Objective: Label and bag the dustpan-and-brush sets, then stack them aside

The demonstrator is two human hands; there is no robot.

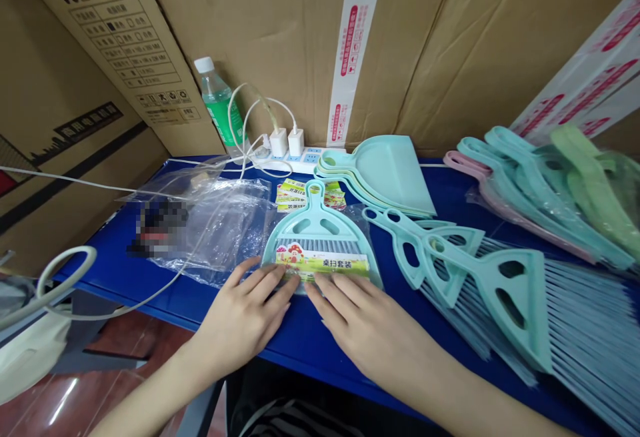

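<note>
A mint-green dustpan-and-brush set (319, 231) in a clear plastic bag lies near the front edge of the blue table (320, 340), with a green and yellow paper label (323, 264) across it. My left hand (245, 313) lies flat with its fingertips on the bag's lower left edge. My right hand (367, 330) lies flat beside it, fingertips pressing the lower edge by the label. Neither hand grips anything.
Stacked mint dustpans (387, 173) and several loose brushes (505, 283) lie to the right, bagged sets (550, 183) beyond. Empty clear bags (210, 220) lie left, spare labels (293, 195) behind. A power strip (300, 155) with chargers, a bottle (219, 105) and cardboard boxes (280, 37) stand at the back.
</note>
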